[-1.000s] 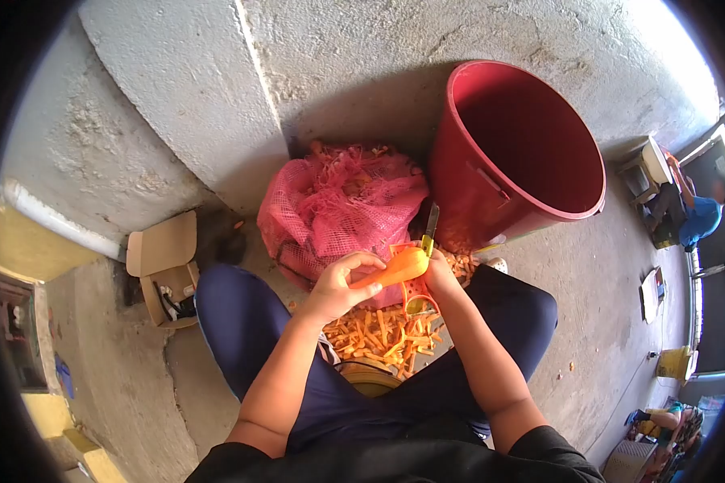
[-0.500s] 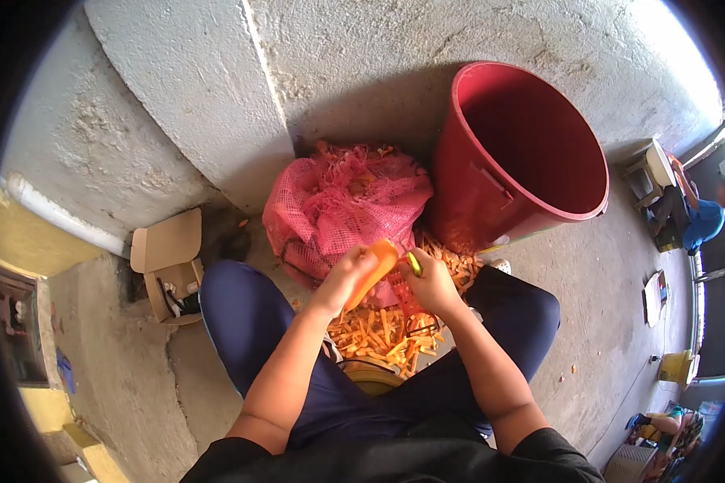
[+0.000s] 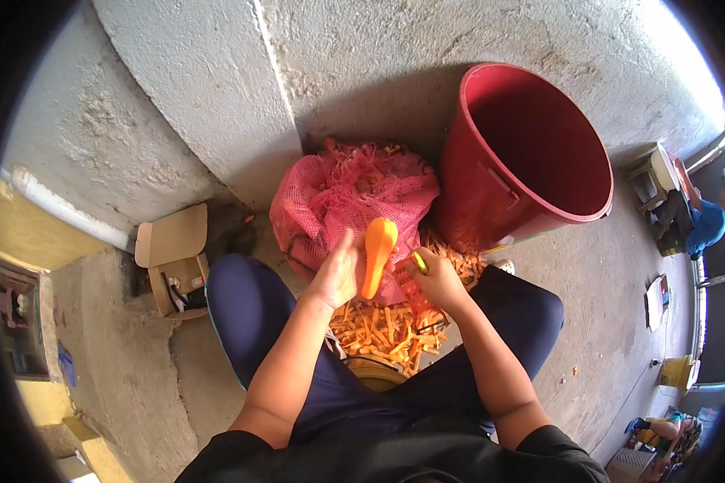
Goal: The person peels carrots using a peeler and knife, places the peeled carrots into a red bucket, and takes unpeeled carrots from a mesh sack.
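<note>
In the head view my left hand (image 3: 337, 272) is loosely opened, its thumb lifted away. A smooth orange carrot (image 3: 379, 245), thick end up, rests against its fingers, which are partly hidden behind it. My right hand (image 3: 439, 279) is closed around a peeler with a yellow-green handle (image 3: 420, 262); the blade cannot be made out. Red mesh (image 3: 415, 294) hangs just below the right hand. Orange peelings (image 3: 387, 334) lie heaped beneath both hands, between my legs. Right behind the carrot stands a full pink mesh sack (image 3: 354, 193).
A large red bin (image 3: 471, 153) stands against the wall beside the sack. At the left is an opened cardboard box (image 3: 173, 229) with items inside. A yellow container rim (image 3: 374, 374) shows between my thighs. Far right, a person in blue (image 3: 707, 224) sits near a yellow bucket (image 3: 677, 373).
The carrot has turned from slanting to nearly upright, and my left thumb has come off it. My right hand with the peeler has shifted slightly away from the carrot.
</note>
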{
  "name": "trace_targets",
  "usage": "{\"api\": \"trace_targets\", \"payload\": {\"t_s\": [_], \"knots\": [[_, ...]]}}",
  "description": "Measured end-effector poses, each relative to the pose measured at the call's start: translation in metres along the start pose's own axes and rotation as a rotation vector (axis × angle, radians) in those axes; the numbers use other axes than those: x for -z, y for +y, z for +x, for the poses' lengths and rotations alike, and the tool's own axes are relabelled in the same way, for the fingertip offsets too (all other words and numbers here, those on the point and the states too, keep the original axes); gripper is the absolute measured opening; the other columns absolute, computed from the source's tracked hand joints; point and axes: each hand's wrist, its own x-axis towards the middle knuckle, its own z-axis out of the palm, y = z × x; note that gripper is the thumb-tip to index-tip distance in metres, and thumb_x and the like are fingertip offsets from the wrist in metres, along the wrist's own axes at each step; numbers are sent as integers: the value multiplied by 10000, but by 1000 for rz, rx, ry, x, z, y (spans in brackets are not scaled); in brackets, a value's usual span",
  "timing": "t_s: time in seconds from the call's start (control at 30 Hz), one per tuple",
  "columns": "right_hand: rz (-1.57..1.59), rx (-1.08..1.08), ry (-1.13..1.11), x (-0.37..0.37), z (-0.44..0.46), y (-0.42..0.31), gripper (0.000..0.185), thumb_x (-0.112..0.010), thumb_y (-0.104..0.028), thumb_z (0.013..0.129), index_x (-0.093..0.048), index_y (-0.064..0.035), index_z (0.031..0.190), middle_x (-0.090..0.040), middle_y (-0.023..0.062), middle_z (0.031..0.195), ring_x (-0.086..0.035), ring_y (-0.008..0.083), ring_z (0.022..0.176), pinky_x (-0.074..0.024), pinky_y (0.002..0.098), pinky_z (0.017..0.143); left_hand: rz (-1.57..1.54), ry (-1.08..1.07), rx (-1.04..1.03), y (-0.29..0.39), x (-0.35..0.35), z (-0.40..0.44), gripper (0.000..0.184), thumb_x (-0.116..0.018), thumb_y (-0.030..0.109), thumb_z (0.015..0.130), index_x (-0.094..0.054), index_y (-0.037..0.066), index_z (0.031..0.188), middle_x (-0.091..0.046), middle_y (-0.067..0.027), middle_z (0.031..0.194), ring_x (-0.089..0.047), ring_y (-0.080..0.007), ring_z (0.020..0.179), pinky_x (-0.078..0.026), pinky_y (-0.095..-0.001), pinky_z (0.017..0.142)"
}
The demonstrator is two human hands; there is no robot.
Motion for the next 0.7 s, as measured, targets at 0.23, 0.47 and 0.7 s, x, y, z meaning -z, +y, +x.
{"api": "trace_targets", "payload": {"t_s": [0.23, 0.47, 0.7], "knots": [[-78, 25, -12, 0, 0, -4, 199, -562, -200, 794, -523, -19, 870, -527, 164, 628, -530, 268, 568, -407, 347, 557, 661, 177, -180, -4, -2, 2, 411, -611, 216, 782, -449, 34, 1113, -518, -32, 986, -486, -101, 907, -387, -228, 799], [-101, 53, -24, -3, 2, 1, 199, -559, -203, 781, -519, -25, 860, -538, 192, 650, -536, 339, 624, -411, 387, 572, 1076, 228, -298, -2, -7, 2, 404, -619, 238, 778, -464, 1, 1066, -542, -59, 942, -501, -123, 878, -396, -255, 785], [-137, 73, -58, 0, 1, 1, 181, -556, -182, 784, -505, -9, 806, -524, 190, 640, -525, 343, 604, -404, 366, 558, 1259, 233, -328, 0, -11, 0, 418, -646, 229, 750, -475, -8, 1048, -585, -110, 888, -566, -168, 819, -432, -279, 734]]}}
